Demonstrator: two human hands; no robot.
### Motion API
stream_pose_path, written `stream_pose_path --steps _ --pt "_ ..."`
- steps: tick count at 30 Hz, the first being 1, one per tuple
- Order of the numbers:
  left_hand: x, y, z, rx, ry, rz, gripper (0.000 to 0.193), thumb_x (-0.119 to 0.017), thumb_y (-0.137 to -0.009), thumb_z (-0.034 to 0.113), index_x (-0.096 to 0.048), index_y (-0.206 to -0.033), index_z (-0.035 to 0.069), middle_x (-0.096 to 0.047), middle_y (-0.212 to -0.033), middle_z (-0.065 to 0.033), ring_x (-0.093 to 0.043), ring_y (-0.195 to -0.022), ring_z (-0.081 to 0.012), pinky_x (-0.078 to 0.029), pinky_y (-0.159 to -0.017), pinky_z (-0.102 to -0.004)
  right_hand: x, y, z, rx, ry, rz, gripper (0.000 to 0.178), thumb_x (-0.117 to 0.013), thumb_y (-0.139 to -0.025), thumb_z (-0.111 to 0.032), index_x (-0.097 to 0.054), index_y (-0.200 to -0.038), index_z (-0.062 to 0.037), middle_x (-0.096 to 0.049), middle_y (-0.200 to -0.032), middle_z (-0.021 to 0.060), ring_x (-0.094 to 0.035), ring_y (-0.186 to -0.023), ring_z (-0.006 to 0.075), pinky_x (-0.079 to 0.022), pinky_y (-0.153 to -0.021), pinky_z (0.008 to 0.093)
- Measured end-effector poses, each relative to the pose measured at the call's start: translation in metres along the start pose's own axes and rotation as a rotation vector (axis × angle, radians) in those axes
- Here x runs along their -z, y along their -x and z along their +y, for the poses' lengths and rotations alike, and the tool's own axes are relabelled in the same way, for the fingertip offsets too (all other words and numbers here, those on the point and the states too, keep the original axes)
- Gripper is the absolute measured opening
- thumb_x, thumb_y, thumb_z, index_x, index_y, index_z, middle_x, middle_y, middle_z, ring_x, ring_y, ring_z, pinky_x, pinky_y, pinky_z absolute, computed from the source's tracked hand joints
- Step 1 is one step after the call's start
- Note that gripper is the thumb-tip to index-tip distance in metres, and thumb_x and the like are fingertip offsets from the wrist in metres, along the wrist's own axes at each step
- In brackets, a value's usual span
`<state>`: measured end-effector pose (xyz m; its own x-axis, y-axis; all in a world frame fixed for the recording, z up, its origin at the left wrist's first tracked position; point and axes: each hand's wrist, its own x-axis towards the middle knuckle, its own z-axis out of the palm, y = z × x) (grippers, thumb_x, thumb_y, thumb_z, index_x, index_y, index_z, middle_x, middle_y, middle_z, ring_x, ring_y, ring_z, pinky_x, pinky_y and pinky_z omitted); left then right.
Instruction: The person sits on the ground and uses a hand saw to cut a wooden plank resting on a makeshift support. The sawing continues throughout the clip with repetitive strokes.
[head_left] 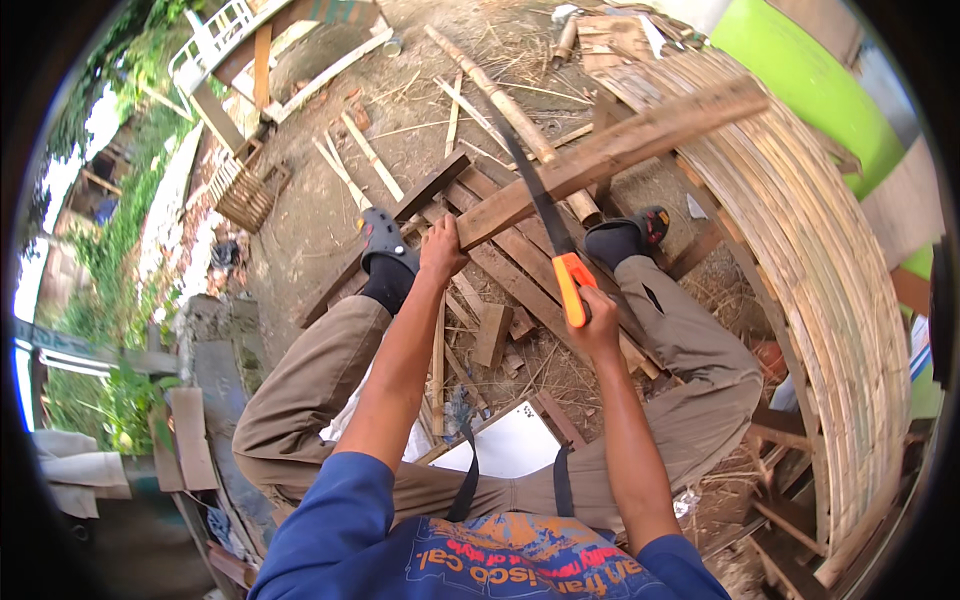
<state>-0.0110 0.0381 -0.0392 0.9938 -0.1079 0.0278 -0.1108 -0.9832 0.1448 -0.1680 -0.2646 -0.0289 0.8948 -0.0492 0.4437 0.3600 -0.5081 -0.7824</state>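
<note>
A long brown wooden beam [640, 148] lies slantwise in front of me, rising to the right. My left hand [442, 250] is closed around its near left end. In my right hand [598, 318] is the orange handle of a handsaw [572, 285]. The dark blade crosses the beam a little right of my left hand and points away from me. Whether the teeth have cut into the wood, I cannot tell. Beneath the beam are several brown planks [515, 265], and my feet in grey clogs [383, 238] rest on either side.
A curved bamboo slat bench [800, 220] stands along my right. Bamboo poles [490, 85] and thin sticks [372, 155] lie on the dirt ahead. Wood offcuts [492, 335] and a white board [505, 445] lie between my legs. A concrete block [212, 345] is at left.
</note>
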Motion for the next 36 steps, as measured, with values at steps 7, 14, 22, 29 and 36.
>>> stream_pose_path --steps 7,14,22,29,36 --pt "0.011 0.007 0.000 0.036 0.102 -0.079 0.080 -0.088 -0.064 0.022 -0.042 -0.127 0.005 -0.059 -0.125 -0.0254 -0.059 -0.119 -0.0445 -0.052 -0.097 -0.0505 0.016 -0.015 -0.023 -0.037 -0.109 0.096 0.019 -0.073 -0.078 -0.021 -0.066 -0.082 -0.0040 -0.064 -0.072 0.0204 -0.066 -0.073 0.0430 -0.052 -0.062 0.0491" --pt "0.009 0.052 0.029 0.078 0.076 0.002 0.082 -0.085 -0.065 0.033 -0.045 -0.130 0.005 -0.059 -0.125 -0.0251 -0.057 -0.120 -0.0440 -0.048 -0.100 -0.0536 0.052 -0.006 -0.040 -0.113 -0.131 -0.022 0.017 -0.071 -0.078 -0.017 -0.063 -0.079 -0.0024 -0.065 -0.074 0.0226 -0.065 -0.072 0.0452 -0.051 -0.060 0.0484" --pt "0.013 0.013 0.128 0.019 0.202 0.389 0.072 -0.079 -0.067 0.020 -0.050 -0.132 0.008 -0.056 -0.121 -0.0136 -0.054 -0.120 -0.0330 -0.041 -0.100 -0.0488 0.045 -0.017 -0.073 -0.113 -0.114 0.019 0.015 -0.070 -0.080 -0.012 -0.062 -0.079 -0.0002 -0.062 -0.070 0.0236 -0.064 -0.069 0.0452 -0.050 -0.057 0.0468" --pt "0.045 -0.024 0.087 -0.168 0.620 -0.217 0.066 -0.069 -0.065 0.014 -0.060 -0.131 0.006 -0.070 -0.113 -0.0192 -0.065 -0.109 -0.0381 -0.051 -0.094 -0.0473 0.055 -0.007 -0.073 0.215 -0.100 0.083 0.016 -0.072 -0.080 0.001 -0.057 -0.074 -0.0009 -0.053 -0.063 0.0132 -0.056 -0.054 0.0324 -0.044 -0.051 0.0385" --pt "0.057 -0.025 0.073 -0.265 0.738 -0.417 0.073 -0.068 -0.060 0.019 -0.065 -0.131 0.006 -0.073 -0.095 -0.0193 -0.070 -0.090 -0.0302 -0.056 -0.084 -0.0371 0.069 0.020 -0.103 0.004 -0.058 0.058 0.020 -0.071 -0.088 -0.006 -0.058 -0.075 -0.0002 -0.055 -0.062 0.0101 -0.053 -0.051 0.0239 -0.042 -0.051 0.0352"
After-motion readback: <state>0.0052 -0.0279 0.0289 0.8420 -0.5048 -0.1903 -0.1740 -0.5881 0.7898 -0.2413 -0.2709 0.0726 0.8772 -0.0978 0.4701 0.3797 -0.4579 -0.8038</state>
